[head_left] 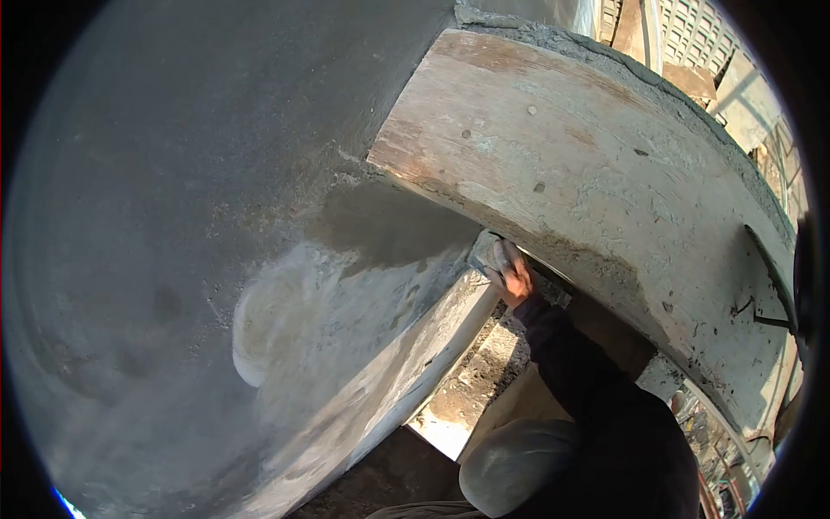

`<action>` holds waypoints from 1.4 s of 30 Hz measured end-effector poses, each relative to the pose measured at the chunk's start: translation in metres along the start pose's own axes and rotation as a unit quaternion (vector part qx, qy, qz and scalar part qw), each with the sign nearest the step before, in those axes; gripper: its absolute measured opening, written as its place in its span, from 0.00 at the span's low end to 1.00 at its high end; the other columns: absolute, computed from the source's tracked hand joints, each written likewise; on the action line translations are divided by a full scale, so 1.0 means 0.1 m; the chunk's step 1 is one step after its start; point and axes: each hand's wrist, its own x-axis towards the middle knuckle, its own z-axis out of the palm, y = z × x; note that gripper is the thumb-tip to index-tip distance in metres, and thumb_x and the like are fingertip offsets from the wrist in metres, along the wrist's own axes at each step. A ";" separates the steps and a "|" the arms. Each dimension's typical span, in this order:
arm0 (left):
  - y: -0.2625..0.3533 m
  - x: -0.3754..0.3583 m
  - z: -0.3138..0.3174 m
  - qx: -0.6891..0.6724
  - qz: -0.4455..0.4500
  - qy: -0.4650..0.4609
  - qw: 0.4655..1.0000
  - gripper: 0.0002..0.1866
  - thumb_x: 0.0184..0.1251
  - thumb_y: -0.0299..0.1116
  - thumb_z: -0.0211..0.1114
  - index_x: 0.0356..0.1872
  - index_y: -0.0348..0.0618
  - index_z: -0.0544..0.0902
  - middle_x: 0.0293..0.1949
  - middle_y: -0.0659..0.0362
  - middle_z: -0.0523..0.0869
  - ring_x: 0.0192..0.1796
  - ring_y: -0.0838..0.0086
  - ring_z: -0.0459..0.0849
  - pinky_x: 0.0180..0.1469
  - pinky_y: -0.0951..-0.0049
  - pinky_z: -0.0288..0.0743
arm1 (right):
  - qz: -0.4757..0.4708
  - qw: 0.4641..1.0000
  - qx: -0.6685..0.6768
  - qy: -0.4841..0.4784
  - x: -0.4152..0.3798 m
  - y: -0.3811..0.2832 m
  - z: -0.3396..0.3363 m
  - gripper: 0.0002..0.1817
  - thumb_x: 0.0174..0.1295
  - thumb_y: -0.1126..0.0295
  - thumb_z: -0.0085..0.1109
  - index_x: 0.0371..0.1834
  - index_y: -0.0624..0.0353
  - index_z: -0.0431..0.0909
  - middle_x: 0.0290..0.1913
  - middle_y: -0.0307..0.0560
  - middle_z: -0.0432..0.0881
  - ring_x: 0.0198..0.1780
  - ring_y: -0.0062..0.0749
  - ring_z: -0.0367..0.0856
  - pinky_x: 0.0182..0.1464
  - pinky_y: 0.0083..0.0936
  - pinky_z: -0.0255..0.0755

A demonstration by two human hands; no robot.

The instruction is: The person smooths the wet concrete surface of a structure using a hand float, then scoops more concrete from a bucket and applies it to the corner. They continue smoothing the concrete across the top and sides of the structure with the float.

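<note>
My right hand (pixel 516 275) reaches up from the lower right in a dark sleeve. Its fingers are closed on a small pale grey block (pixel 484 253), whose exact kind I cannot make out. Hand and block are at the inner corner where the smooth grey cement surface (pixel 285 199) meets the underside of a curved, cement-stained board (pixel 553 138). A darker, damp-looking patch (pixel 393 225) lies left of the block, with a lighter smeared patch (pixel 277 320) beyond it. My left hand is out of view.
Below the hand, the cement surface ends in a raised edge (pixel 432 355) beside a gap with rough, sunlit ledges (pixel 484 372). A covered knee (pixel 519 463) is at the bottom. A dark strap-like piece (pixel 769 277) hangs against the board at right.
</note>
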 end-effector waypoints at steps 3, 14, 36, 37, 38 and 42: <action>-0.05 0.08 0.01 -0.020 0.016 0.022 0.999 0.28 0.70 0.49 0.48 0.57 0.32 0.71 0.59 0.46 0.71 0.58 0.55 0.71 0.58 0.49 0.66 | 0.067 0.995 0.006 -0.074 -0.31 0.10 -0.04 0.33 0.50 0.68 0.68 0.60 0.64 0.67 0.57 0.66 0.69 0.55 0.64 0.71 0.57 0.43 0.69; -1.06 0.58 -0.42 0.381 0.243 0.077 0.889 0.18 0.71 0.32 0.47 0.59 0.43 0.71 0.51 0.50 0.81 0.48 0.57 0.82 0.48 0.63 0.76 | -0.017 0.995 0.092 0.017 0.83 -0.97 -0.89 0.36 0.49 0.68 0.67 0.64 0.58 0.64 0.55 0.63 0.70 0.55 0.59 0.72 0.54 0.43 0.70; -0.31 0.19 -0.03 0.098 0.258 0.007 0.961 0.31 0.74 0.55 0.30 0.25 0.43 0.74 0.23 0.56 0.75 0.26 0.69 0.74 0.34 0.60 0.71 | 0.462 0.443 0.738 -0.213 0.07 -0.75 -2.09 0.25 0.64 0.51 0.43 0.58 0.55 0.71 0.58 0.46 0.75 0.60 0.42 0.73 0.62 0.44 0.65; -0.29 0.22 -0.06 0.125 0.266 0.001 0.956 0.31 0.74 0.55 0.31 0.25 0.44 0.74 0.23 0.56 0.74 0.25 0.68 0.74 0.34 0.60 0.71 | 0.433 0.433 0.762 -0.211 0.08 -0.77 -2.15 0.25 0.65 0.52 0.42 0.59 0.55 0.70 0.59 0.47 0.74 0.60 0.43 0.72 0.63 0.44 0.65; -0.28 0.20 -0.04 0.130 0.317 0.030 0.939 0.30 0.74 0.54 0.33 0.25 0.44 0.74 0.22 0.57 0.73 0.24 0.66 0.73 0.33 0.61 0.71 | 0.398 0.419 0.787 -0.216 0.10 -0.76 -2.20 0.25 0.66 0.53 0.41 0.60 0.56 0.70 0.60 0.48 0.74 0.61 0.43 0.72 0.63 0.44 0.65; -0.31 0.19 0.02 0.120 0.288 0.157 0.937 0.17 0.64 0.45 0.55 0.27 0.43 0.80 0.28 0.54 0.82 0.36 0.58 0.79 0.42 0.58 0.68 | 0.356 0.450 0.757 -0.314 0.44 -1.41 -2.27 0.27 0.67 0.55 0.37 0.63 0.60 0.66 0.60 0.52 0.73 0.60 0.45 0.73 0.61 0.46 0.67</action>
